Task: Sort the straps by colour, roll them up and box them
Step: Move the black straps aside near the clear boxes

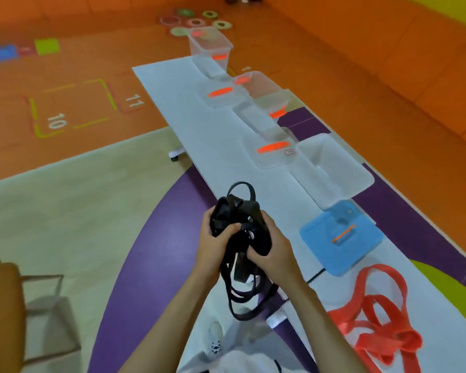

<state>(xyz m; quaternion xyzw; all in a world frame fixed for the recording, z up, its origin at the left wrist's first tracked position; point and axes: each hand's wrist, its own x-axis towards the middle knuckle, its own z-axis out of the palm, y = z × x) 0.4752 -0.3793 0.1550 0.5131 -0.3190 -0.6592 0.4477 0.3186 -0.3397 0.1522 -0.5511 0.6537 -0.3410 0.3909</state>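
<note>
So L hand (pixel 213 239) + R hand (pixel 274 247) grip clamped on black straps (pixel 236 208) — red straps (pixel 382 332) on table (pixel 199 125)

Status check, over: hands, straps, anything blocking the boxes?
Left hand and right hand both gripping tangled bundle of black fabric straps, unrolled, loops hanging. Red fabric straps loose on white table. Nearest clear plastic box open, path unobstructed.

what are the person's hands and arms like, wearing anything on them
Nothing is worn on them. The left hand and right hand have no gloves, and no ring, watch or bracelet shows. The left forearm and right forearm are uncovered down to the picture's lower edge, with no sleeve in view.
</note>
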